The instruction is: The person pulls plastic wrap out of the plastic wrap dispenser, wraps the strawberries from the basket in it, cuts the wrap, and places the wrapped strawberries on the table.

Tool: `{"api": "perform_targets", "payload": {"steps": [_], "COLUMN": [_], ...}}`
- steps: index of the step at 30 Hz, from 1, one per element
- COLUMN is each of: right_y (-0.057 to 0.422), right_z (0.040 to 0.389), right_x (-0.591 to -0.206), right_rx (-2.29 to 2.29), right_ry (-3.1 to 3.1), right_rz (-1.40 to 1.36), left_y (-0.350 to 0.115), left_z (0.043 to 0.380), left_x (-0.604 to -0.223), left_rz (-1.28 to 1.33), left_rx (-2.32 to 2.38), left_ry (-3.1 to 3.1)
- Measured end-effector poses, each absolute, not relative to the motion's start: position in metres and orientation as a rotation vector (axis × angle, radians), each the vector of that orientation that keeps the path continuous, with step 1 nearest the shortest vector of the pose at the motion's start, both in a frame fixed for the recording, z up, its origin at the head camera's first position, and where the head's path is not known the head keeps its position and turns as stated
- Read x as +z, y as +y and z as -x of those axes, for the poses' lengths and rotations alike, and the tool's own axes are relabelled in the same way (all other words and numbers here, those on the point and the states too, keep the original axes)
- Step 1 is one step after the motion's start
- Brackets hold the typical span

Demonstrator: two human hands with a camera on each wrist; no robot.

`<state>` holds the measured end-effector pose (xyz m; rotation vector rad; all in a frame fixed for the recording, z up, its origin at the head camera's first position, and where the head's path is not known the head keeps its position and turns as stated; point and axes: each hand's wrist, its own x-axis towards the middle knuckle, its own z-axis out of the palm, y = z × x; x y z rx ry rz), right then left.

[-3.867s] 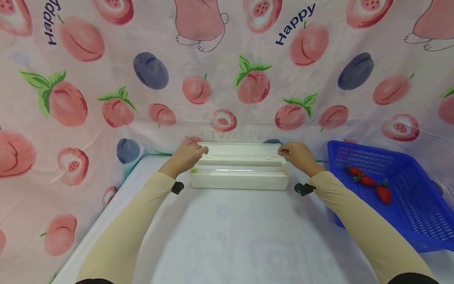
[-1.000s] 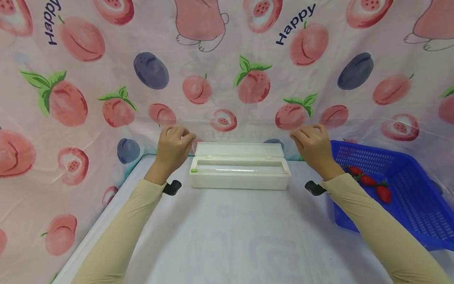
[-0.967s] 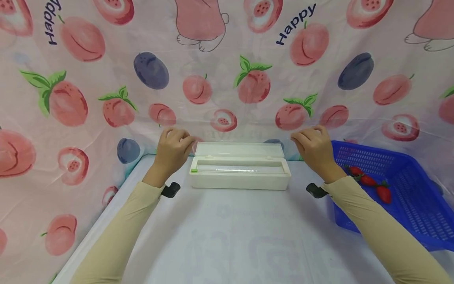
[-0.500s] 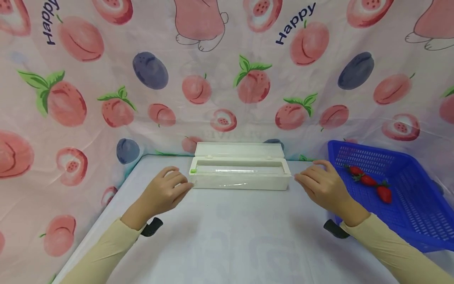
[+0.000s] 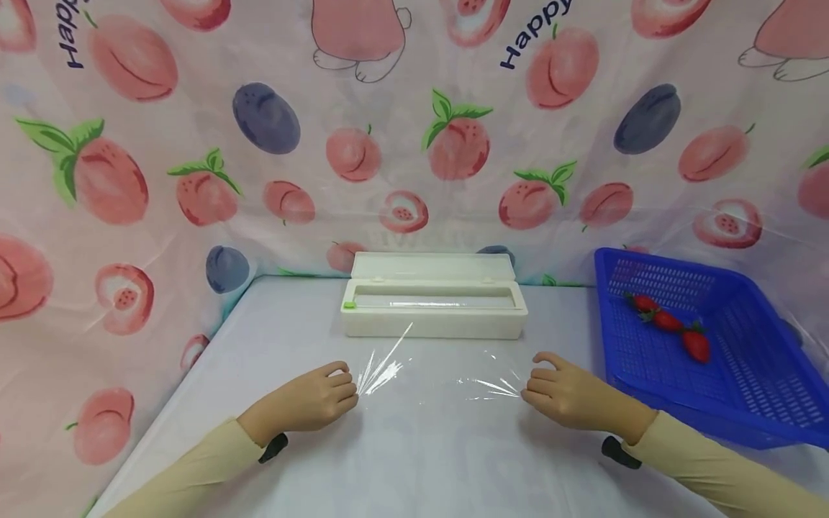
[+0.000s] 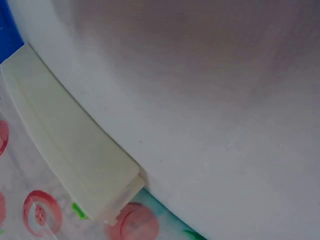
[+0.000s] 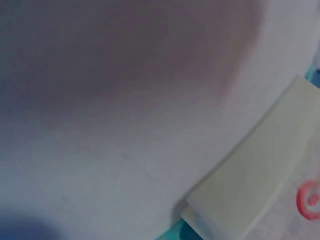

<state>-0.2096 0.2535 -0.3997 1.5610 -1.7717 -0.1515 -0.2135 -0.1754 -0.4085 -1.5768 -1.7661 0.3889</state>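
A sheet of clear cling film (image 5: 382, 375) stretches between the two hands in front of a white dispenser box (image 5: 434, 327). My left hand (image 5: 304, 398) pinches the film's left corner, where bright creases fan out. At the opposite corner, my right hand (image 5: 576, 396) pinches the film in the same way. The box's lid (image 5: 432, 267) stands raised at the back, and a film roll (image 5: 427, 301) lies inside. A small green piece (image 5: 350, 305) sits at the box's left end. Both wrist views show the box, but neither hand appears there.
A blue plastic basket (image 5: 680, 403) stands on the right, near the right hand, with three strawberries (image 5: 667, 321) in it. A white cloth covers the table (image 5: 440, 467). Behind the box hangs a fruit-printed curtain (image 5: 401, 129).
Both hands were at the lid, then up beside it; they have come down and toward me, drawing the film out over the box's front. The box has stayed in place.
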Motion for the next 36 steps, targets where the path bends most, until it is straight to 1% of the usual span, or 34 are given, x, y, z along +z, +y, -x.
{"api": "perform_targets", "payload": {"steps": [6,13,21,27,30,36], "right_y": [0.251,0.246,0.242,0.235,0.230,0.227], "right_z": [0.217,0.219,0.223,0.232,0.236,0.240], "right_x": [-0.417,-0.421,-0.424,-0.423,-0.423,-0.433], "right_rx": [-0.352,-0.560,-0.451,-0.375,-0.357,-0.336], "right_ry": [-1.820,-1.984,-2.184,-2.166,-2.166,-2.204], "right_rz": [-1.660,-1.728,-1.730,-1.650,-1.626,-1.686], "left_y": [-0.174,-0.166,-0.165,-0.158,-0.154,-0.154], "left_z": [0.217,0.218,0.221,0.230,0.236,0.239], "left_x": [-0.419,-0.424,-0.423,-0.419,-0.423,-0.434], "left_rz": [1.606,1.608,1.617,1.567,1.545,1.555], "left_rx": [0.554,0.694,0.571,0.448,0.406,0.331], "left_ry": [-1.865,-2.014,-2.194,-2.205,-2.159,-2.254]}}
